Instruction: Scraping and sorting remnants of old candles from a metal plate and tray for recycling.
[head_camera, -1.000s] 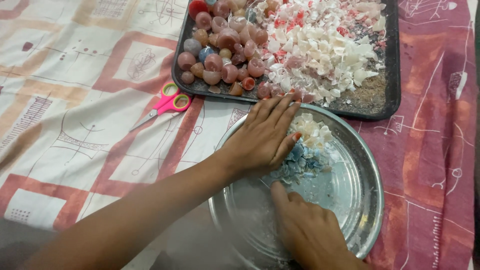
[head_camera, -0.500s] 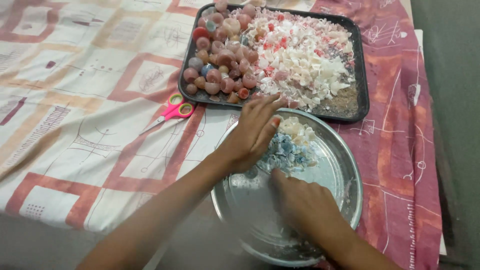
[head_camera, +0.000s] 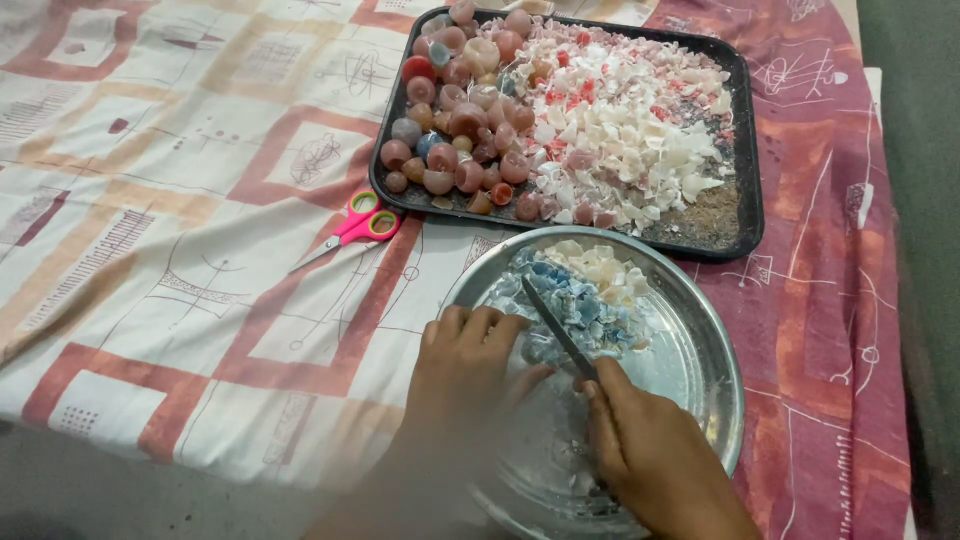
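Lower centre of the frame: the right hand (head_camera: 655, 455) is closed around the handle of a slim knife (head_camera: 558, 328), whose blade runs up and to the left and lies with its tip among the shell fragments. The left hand (head_camera: 465, 365), just left of it, rests with curled fingers on the near rim and inner face of the round metal plate (head_camera: 700, 380); whether it grips anything under the fingers cannot be told.

Inside the plate, in its upper half, lies a small heap of blue shell pieces (head_camera: 575, 305), with cream shell pieces (head_camera: 600, 265) touching it on the upper side.

Upper centre: a black rectangular tray (head_camera: 750, 150) sits just beyond the plate, its near edge almost touching the plate's rim. Its left part holds pink, red and grey round shells (head_camera: 465, 120); its middle and right part hold a heap of white broken shell (head_camera: 630, 140).

Left of the tray's near corner, pink-handled scissors (head_camera: 355, 228) lie on the patterned cloth (head_camera: 150, 200) covering the surface.
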